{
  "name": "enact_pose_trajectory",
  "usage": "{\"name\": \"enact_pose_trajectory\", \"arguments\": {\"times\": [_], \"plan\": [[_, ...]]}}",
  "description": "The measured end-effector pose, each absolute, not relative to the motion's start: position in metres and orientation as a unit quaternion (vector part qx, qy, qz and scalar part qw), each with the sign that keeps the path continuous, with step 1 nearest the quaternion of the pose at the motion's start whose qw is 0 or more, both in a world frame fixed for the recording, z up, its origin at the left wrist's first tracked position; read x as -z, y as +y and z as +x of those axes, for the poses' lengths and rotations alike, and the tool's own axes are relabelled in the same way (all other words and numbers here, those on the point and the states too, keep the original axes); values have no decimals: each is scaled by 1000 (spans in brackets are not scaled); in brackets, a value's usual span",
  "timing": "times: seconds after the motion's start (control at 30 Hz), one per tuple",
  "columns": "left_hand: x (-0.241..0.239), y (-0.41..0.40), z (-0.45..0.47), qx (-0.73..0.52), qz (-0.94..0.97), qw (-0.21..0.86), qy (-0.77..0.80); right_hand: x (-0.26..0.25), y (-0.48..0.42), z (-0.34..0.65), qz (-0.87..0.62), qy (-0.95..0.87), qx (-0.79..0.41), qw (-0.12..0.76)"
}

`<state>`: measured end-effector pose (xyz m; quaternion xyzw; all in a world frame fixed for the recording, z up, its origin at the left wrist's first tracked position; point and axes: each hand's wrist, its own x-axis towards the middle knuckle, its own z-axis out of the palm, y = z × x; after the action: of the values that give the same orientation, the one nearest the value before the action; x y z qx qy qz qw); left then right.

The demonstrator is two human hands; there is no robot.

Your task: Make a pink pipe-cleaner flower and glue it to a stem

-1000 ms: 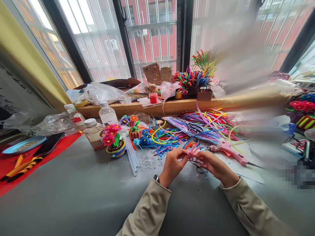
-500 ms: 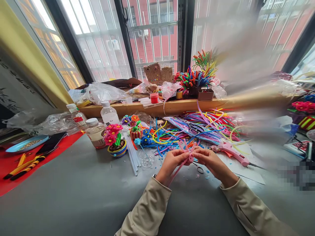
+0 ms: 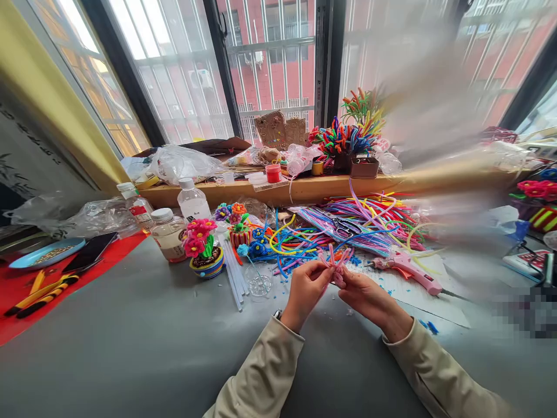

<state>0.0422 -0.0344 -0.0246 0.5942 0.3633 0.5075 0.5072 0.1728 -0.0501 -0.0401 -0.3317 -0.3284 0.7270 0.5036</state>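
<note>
Head view: the left hand (image 3: 306,290) and right hand (image 3: 369,297) both pinch the pink chenille-stem piece (image 3: 336,270), each grip closed on it, above the gray surface (image 3: 174,348). Its stems are gathered and partly curled, but several ends splay upward, so shaping looks only partway done. The pink glue gun (image 3: 416,275) lies unheld to the right; 1 pink-flowered pot (image 3: 207,266) stands complete to the left.

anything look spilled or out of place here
Mostly craft clutter. Blue scraps lie loose on the grey table, right of the right hand, like stray offcuts. Coloured stems sprawl in a tangle. A hazy smear blurs the picture's right side, probably a camera fault. I see no obvious liquid spill.
</note>
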Motion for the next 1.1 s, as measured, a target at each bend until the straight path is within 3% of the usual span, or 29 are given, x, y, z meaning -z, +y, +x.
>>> {"name": "enact_pose_trajectory", "arguments": {"times": [0.37,0.57,0.67,0.83,0.9,0.97,1.1], "plan": [[20,-32,37,-476,592,549,349,36,-53,175,-306,-295,-753,502],[19,-33,38,-441,610,567,336,30,-56,180,-339,-384,-718,472],[20,-32,35,-452,655,490,356,31,-54,180,-367,-381,-698,482],[19,-32,23,-561,694,160,422,38,-47,181,-435,-332,-626,556],[19,-34,22,-578,691,104,422,40,-44,181,-442,-316,-602,585],[20,-36,25,-554,705,138,419,42,-43,180,-434,-313,-593,602],[27,-38,37,-488,692,332,414,42,-45,174,-410,-316,-599,611]]}}
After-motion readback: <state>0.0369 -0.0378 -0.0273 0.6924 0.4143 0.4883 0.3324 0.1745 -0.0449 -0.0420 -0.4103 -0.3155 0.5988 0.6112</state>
